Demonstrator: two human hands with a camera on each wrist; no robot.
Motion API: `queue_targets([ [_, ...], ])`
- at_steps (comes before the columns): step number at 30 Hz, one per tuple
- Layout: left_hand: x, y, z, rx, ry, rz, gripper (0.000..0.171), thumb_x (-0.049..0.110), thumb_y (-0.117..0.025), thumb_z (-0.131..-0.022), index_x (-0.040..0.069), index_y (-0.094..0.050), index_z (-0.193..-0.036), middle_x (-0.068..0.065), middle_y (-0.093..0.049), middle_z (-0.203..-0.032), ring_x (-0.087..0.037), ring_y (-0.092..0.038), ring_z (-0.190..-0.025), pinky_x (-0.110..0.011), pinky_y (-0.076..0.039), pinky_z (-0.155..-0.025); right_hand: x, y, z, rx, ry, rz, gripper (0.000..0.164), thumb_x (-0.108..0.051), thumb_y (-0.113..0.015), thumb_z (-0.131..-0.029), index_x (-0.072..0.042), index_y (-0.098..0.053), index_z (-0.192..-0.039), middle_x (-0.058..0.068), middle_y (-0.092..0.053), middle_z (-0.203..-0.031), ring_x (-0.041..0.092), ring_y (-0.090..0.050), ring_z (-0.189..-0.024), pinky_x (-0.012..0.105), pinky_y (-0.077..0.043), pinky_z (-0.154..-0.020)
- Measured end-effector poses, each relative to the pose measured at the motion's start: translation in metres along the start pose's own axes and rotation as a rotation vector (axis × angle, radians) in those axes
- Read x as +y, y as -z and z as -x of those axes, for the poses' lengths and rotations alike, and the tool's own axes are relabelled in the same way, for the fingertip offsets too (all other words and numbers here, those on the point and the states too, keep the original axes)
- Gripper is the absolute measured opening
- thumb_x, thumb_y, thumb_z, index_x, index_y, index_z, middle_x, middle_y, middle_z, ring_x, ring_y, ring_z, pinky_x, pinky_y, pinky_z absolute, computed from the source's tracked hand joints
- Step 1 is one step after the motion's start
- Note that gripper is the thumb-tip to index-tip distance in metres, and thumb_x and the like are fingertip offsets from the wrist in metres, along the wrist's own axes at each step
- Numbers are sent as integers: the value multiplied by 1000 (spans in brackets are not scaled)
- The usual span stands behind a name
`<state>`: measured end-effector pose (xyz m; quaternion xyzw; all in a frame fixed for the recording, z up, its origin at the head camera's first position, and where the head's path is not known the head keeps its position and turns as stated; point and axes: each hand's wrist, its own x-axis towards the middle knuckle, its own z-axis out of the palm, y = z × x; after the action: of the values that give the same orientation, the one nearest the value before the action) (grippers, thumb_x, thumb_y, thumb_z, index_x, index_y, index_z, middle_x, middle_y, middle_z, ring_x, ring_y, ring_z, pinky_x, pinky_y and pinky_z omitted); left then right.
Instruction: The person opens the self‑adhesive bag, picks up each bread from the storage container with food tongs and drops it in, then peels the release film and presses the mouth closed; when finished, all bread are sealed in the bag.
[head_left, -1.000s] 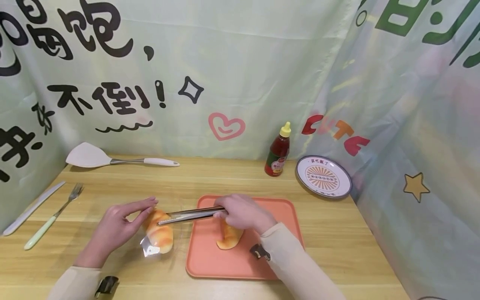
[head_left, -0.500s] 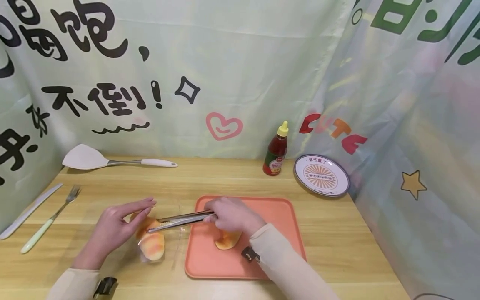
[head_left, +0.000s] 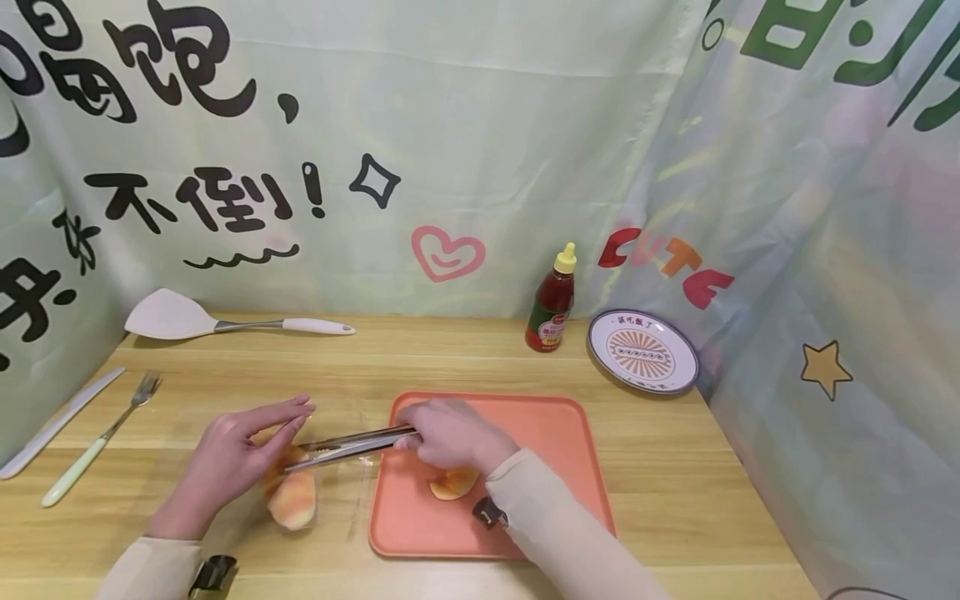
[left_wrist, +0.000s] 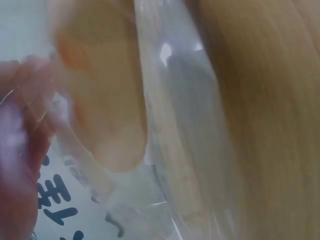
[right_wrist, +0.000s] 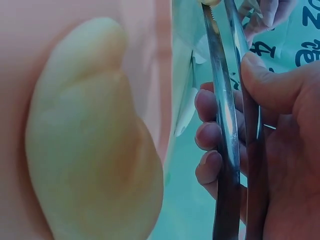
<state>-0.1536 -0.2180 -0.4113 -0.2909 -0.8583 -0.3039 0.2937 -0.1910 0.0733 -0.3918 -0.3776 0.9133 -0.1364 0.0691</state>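
On the table, a pink tray is partly covered by the right hand, in whose curled fingers the tongs are gripped. A clear bag is pinched by the left hand's thumb and fingers; inside it, left of the tray, one roll is seen at the tongs' tips, while another roll is borne by the tray.

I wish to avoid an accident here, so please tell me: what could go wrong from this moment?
The bread could slip, since the tongs seem to hold it only near their tips. The tongs have teeth there, so they might catch or tear the thin clear bag that the left hand pinches. Also, the right hand is over the tray, close to the other bread, and might knock it.
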Motion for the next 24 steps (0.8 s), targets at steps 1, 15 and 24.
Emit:
queue_targets([
  [1,0,0,0,0,-3,-1,36,-5,-81,-71,14,-78,-101,-6,-73,-107,-21,-71,-88,-12,-49,-79,-1,0,-1,1,8,1,9,-29,-64,-96,-21,-66,-92,-12,-52,-73,7,-46,-60,21,-36,-51],
  [15,2,-2,-1,-15,-17,6,32,-6,-79,-73,11,-78,-100,-10,-72,-108,-15,-72,-74,-17,-53,-54,-10,-7,-14,0,54,31,18,-33,-62,-98,-22,-58,-84,-10,-50,-72,8,-46,-64,21,-37,-56],
  [24,-2,-3,0,20,-47,0,36,-8,-80,-70,11,-78,-100,-11,-72,-107,-19,-72,-76,-17,-53,-52,-11,-4,-18,6,56,35,18,-33,-62,-97,-21,-58,-85,-9,-50,-71,8,-47,-62,22,-37,-53],
])
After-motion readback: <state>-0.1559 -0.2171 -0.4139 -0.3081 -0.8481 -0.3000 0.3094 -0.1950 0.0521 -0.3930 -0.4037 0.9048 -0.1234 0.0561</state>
